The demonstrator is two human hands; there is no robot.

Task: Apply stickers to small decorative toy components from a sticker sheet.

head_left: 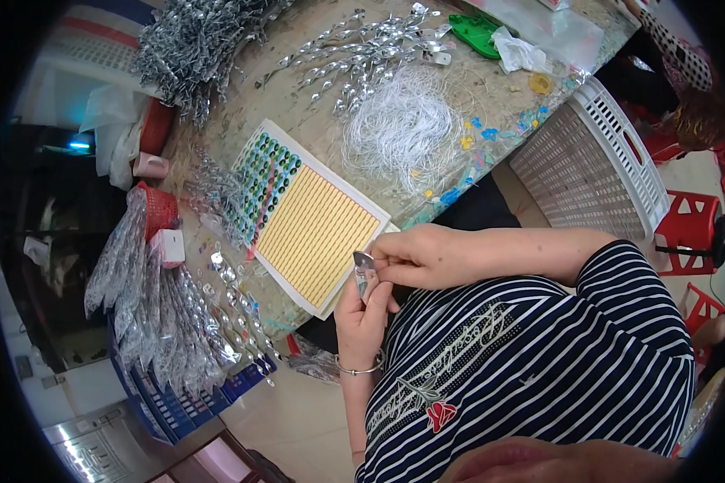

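- Cluttered worktable, speckled top, seen from above; white plastic crate at its right edge
- Left hand comes up from below, fingers curled shut round a small silvery spoon-shaped piece
- Piece sits between both hands, just off the table's near edge; long axis roughly upright, rounded end on top
- Right hand reaches in from the right, fingertips pinched closed on the piece's top end; both hands touch it, right one above
- Sticker sheet lies flat just left of the hands: glossy green dots, yellow ribbed rows
- Tangled white string, shiny foil-like spirals farther back
- Clear bagged pieces heaped at left
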